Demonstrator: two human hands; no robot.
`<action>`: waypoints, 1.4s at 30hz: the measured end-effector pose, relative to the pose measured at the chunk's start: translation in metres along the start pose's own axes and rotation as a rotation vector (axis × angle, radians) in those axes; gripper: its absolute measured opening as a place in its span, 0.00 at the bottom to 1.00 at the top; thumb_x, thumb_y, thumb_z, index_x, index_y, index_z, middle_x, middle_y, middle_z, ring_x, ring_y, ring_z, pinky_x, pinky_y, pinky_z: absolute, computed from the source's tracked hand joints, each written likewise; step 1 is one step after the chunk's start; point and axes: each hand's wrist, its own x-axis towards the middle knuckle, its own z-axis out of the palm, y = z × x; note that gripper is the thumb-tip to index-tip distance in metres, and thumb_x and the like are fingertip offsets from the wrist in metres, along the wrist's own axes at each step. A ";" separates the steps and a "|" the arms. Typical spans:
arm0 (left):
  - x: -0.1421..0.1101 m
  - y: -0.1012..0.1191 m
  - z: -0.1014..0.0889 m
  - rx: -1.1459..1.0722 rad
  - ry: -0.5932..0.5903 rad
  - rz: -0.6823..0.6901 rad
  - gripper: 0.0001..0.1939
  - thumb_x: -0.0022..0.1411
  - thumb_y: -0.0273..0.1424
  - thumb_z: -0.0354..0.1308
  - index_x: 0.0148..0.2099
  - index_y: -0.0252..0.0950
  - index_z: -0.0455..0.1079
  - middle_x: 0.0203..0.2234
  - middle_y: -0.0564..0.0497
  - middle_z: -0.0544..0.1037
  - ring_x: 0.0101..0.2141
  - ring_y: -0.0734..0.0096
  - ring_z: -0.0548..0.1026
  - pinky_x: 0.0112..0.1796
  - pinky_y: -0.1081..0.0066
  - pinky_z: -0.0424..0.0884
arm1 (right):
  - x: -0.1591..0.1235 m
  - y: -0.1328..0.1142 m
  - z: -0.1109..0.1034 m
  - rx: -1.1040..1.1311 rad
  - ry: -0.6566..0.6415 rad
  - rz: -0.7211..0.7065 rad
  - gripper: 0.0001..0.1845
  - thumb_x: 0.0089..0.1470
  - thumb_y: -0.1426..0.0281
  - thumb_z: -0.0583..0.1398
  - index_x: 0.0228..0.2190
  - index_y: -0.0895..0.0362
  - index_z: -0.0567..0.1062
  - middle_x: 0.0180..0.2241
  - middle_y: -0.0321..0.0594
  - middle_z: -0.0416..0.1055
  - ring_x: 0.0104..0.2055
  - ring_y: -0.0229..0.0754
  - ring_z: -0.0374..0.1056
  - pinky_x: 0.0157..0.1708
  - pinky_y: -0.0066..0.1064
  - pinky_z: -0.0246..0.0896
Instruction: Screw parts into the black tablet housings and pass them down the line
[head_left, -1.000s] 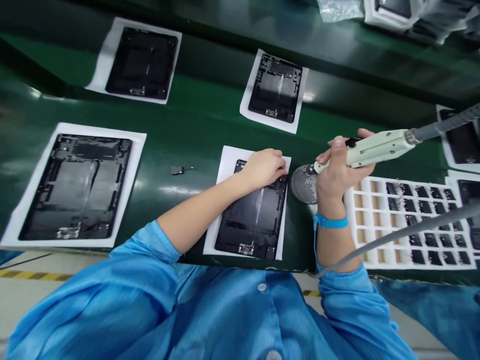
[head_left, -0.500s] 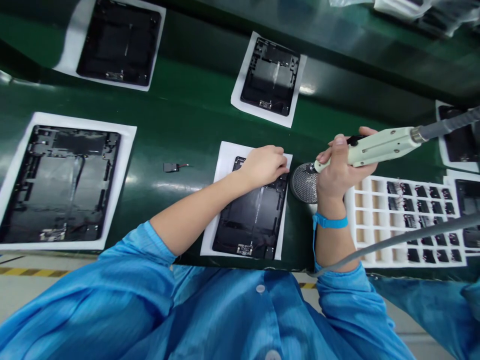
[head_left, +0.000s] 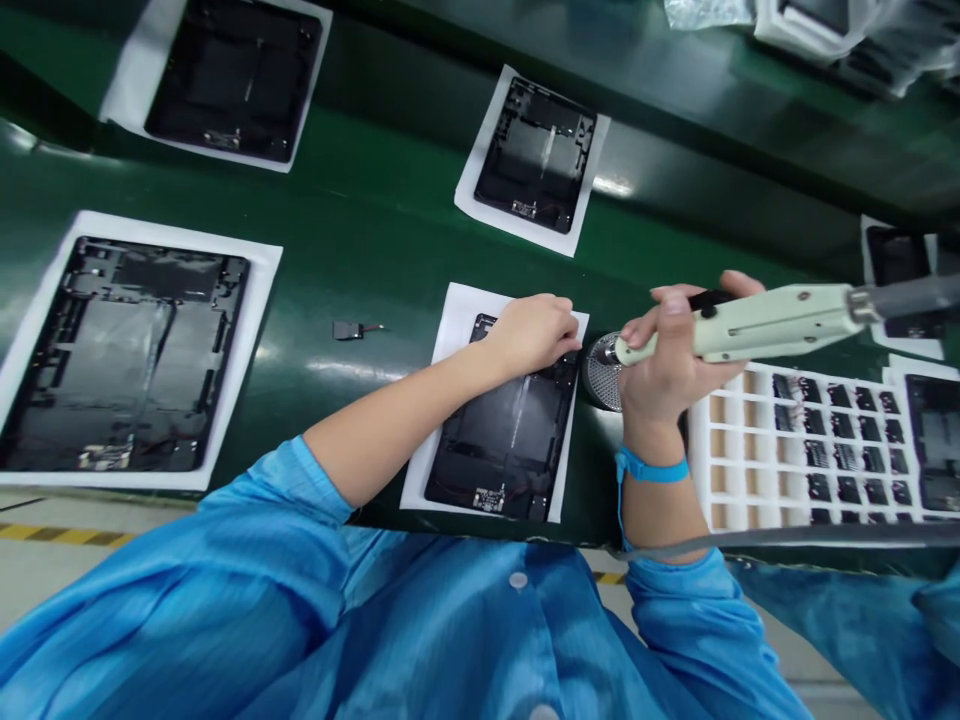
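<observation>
A tablet's black back housing [head_left: 487, 430], its inside showing, lies on a white foam sheet [head_left: 420, 475] in front of me. My left hand [head_left: 529, 335] rests over the housing's upper part, fingers curled near its top right corner; anything between them is hidden. In my right hand [head_left: 667, 355] is a pale green electric screwdriver [head_left: 780, 322], held nearly level with its bit end to the left. That end is over a round perforated metal dish [head_left: 600, 378] just right of the housing; whether it touches is unclear.
More tablet housings on foam surround me, including one at left [head_left: 150, 350] and one behind [head_left: 536, 150]. A small black part with a wire [head_left: 349, 330] lies on the green bench [head_left: 360, 230]. On the right, a white divided tray [head_left: 739, 440] holds several black parts; a grey cable [head_left: 825, 540] crosses its front.
My right hand has shifted slightly left and down, bringing the screwdriver's end further over the metal dish. The grey cable has dropped towards the bench's front edge. My left hand stays on the housing.
</observation>
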 end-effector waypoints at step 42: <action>-0.001 -0.004 -0.001 -0.031 -0.002 0.003 0.10 0.77 0.35 0.68 0.41 0.37 0.85 0.38 0.46 0.82 0.44 0.57 0.80 0.37 0.64 0.65 | -0.006 0.015 -0.005 -0.011 0.018 0.097 0.26 0.59 0.58 0.74 0.54 0.49 0.73 0.36 0.28 0.80 0.20 0.29 0.65 0.21 0.29 0.68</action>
